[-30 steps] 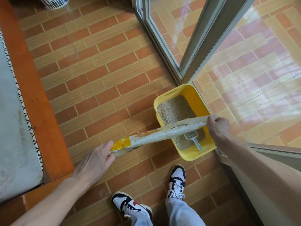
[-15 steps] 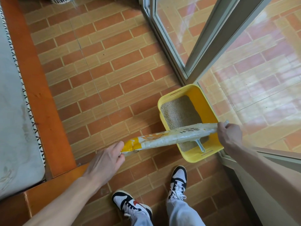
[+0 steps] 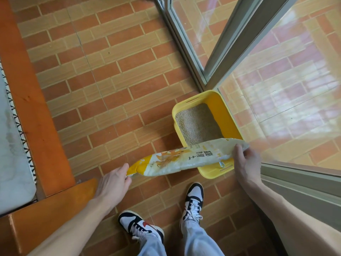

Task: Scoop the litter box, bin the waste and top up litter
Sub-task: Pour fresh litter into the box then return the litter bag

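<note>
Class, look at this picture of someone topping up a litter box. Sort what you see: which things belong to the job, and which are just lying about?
Part of the job:
litter bag, held by left hand and right hand
yellow litter box
litter
scoop, mostly hidden under the bag

Just lying about:
mat
orange ledge
glass door

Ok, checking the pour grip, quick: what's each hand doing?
Left hand: grips the litter bag at its yellow end.
Right hand: holds the bag's other end.

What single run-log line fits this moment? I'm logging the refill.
step: top-up | left hand: grips yellow-white litter bag | right hand: holds bag | yellow plastic litter box: beneath
</note>
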Demonstrator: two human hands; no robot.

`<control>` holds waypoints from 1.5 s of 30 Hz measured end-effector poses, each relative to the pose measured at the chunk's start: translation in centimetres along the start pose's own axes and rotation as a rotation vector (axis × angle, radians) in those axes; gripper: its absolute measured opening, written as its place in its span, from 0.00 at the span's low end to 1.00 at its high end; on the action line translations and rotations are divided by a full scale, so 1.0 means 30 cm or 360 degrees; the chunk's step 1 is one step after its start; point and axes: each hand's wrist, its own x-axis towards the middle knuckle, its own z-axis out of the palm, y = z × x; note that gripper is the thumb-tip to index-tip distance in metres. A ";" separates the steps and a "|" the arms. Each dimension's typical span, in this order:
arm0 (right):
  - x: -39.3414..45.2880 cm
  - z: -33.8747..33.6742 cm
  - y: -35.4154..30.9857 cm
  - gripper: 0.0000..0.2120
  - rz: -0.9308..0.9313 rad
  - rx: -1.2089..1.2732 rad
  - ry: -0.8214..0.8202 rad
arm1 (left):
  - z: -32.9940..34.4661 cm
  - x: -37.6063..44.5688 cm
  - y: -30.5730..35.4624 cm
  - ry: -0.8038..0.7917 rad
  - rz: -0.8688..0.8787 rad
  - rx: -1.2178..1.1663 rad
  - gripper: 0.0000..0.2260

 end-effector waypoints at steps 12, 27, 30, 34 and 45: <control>-0.247 0.158 -0.075 0.21 -0.0141 0.0214 -0.0137 | 0.333 0.064 0.068 -0.0065 -0.0175 -0.0049 0.03; -0.414 0.164 -0.150 0.23 -0.0335 0.0029 -0.0392 | 0.180 -0.031 0.220 -0.0213 0.0447 -0.0385 0.31; -0.454 0.188 -0.165 0.24 -0.0367 -0.0068 -0.0445 | 0.147 -0.053 0.319 -0.0004 0.0732 -0.0385 0.30; -0.484 0.211 -0.163 0.21 -0.0438 -0.0257 -0.0464 | 0.139 -0.057 0.372 0.0339 0.0716 -0.0460 0.21; -0.556 0.199 -0.242 0.15 -0.0763 -0.0277 -0.0898 | 0.142 -0.134 0.237 0.0394 0.0569 -0.0729 0.09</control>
